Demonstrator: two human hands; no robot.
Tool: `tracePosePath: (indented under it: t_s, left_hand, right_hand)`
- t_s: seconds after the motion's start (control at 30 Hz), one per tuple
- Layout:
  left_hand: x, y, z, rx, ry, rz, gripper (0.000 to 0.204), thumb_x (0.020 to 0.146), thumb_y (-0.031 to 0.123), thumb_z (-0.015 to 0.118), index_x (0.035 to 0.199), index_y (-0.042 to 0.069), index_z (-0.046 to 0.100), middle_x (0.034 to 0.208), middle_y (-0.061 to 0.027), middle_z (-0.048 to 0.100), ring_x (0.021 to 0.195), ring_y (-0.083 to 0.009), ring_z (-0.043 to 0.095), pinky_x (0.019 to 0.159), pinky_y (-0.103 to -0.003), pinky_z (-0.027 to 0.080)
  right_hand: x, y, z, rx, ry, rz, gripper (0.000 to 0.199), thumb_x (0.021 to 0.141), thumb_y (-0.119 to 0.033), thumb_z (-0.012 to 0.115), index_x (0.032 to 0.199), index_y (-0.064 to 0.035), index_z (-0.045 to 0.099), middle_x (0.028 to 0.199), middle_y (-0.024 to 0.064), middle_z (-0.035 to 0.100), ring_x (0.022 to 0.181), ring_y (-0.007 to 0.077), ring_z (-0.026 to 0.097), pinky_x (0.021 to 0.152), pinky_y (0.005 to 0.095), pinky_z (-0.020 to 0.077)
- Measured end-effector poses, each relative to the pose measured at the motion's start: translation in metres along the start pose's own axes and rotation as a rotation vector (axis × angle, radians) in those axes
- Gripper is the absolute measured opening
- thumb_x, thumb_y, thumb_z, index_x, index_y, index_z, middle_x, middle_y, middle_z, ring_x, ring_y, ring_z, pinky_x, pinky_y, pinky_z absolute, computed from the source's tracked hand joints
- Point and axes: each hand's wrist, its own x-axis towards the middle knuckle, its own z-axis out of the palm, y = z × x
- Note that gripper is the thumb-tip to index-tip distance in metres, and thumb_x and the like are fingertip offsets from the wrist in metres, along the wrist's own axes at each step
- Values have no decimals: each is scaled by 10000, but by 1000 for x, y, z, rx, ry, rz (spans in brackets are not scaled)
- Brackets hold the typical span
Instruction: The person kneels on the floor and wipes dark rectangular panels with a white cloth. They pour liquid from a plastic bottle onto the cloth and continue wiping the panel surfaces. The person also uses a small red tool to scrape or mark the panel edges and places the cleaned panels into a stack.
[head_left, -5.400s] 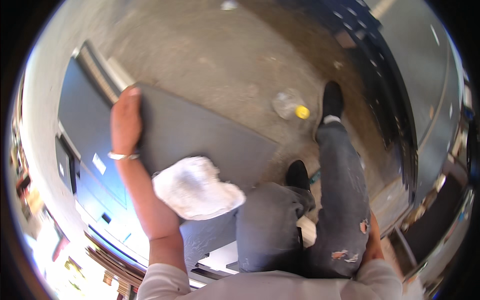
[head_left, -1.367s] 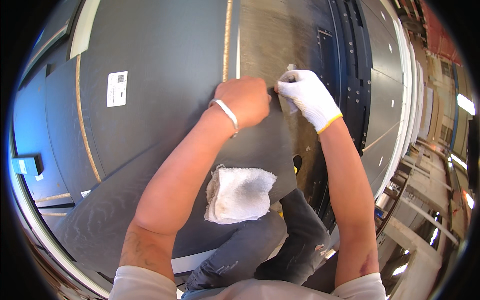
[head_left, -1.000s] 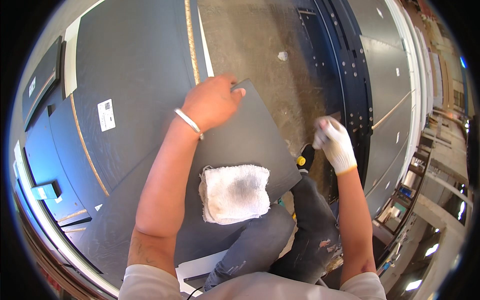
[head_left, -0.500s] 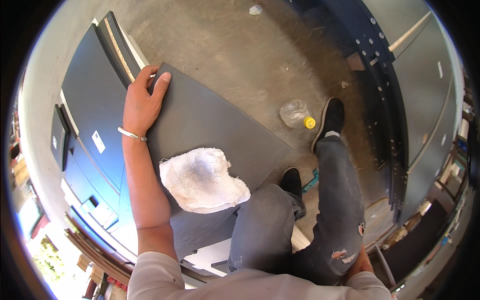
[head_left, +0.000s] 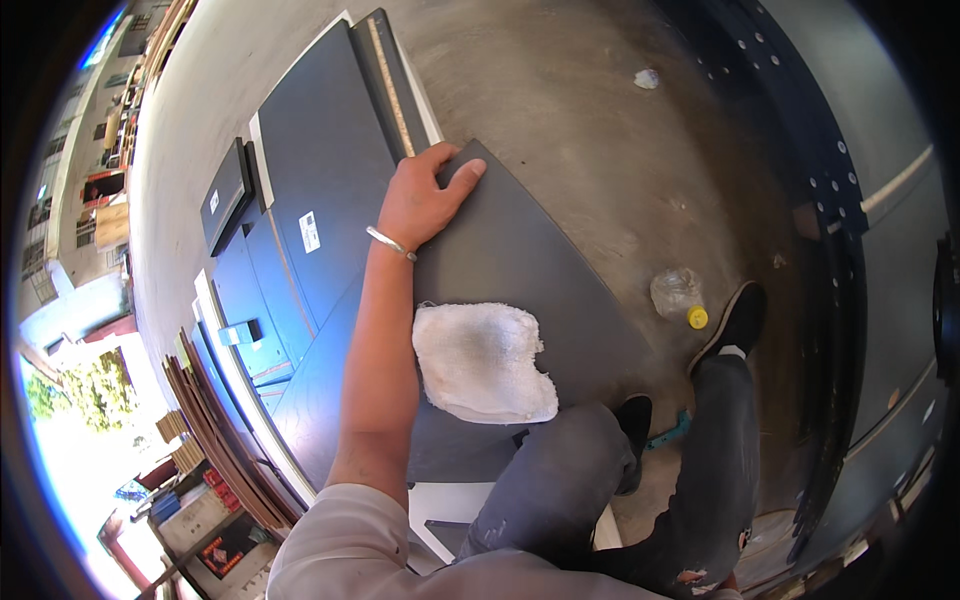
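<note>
My left hand [head_left: 425,197] grips a dark grey board [head_left: 500,240] at its far left corner. The thumb lies on top and the fingers curl over the edge. A silvery bracelet [head_left: 390,243] circles the wrist. On the board's near part rests a crumpled white cloth [head_left: 485,362] with a greyish smudge, close to my left forearm and touched by no hand. My right hand is out of sight; only a sliver of skin shows beside my leg at the lower edge.
Larger dark panels [head_left: 325,130] with labels lie stacked at the left. A clear plastic bottle [head_left: 677,292] with a yellow cap lies on the floor near my shoe [head_left: 738,318]. A teal tool [head_left: 670,430] lies between my feet. Dark panels with round holes [head_left: 815,190] stand at the right.
The view has swung left, so everything sits further right and more of the left background shows. My left hand keeps its hold on the board; the cloth stays on it.
</note>
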Motion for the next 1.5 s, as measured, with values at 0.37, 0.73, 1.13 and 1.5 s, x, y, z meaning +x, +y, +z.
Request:
tracePosePath:
  t_s: [0.37, 0.73, 1.13, 1.5]
  left_hand:
    - [1, -26, 0, -193, 138, 184, 250, 973, 215, 725, 1075, -13, 742, 830, -113, 721, 767, -163, 668, 727, -306, 528]
    - [-134, 2, -22, 353, 6, 499, 389, 836, 243, 827, 1159, 49, 725, 1105, -115, 717, 1053, -334, 643, 924, -461, 499]
    - [-191, 118, -70, -515, -308, -86, 354, 917, 148, 713, 1205, -54, 677, 1034, -101, 731, 919, -177, 701, 837, -325, 565]
    - [-228, 260, -66, -1502, -780, -298, 650, 1096, 401, 416, 1427, -156, 474, 1387, -321, 617, 1237, -435, 648, 1074, -499, 534]
  right_hand:
    - [16, -30, 5, -84, -31, -82, 228, 982, -182, 572, 1147, -58, 669, 856, 77, 661, 758, 204, 652, 648, 369, 542]
    - [30, -116, -58, 763, -201, -120, 380, 1000, -172, 576, 1357, -46, 620, 1023, 102, 721, 848, 217, 718, 726, 374, 598]
    - [-283, -299, -131, 144, -879, -1632, 731, 806, -128, 811, 1472, 6, 541, 1470, 213, 595, 1383, 334, 576, 1161, 427, 458]
    - [-269, -304, -105, 660, -556, -1767, 836, 788, -153, 850, 1535, -61, 484, 1457, 200, 590, 1336, 380, 588, 1120, 470, 488]
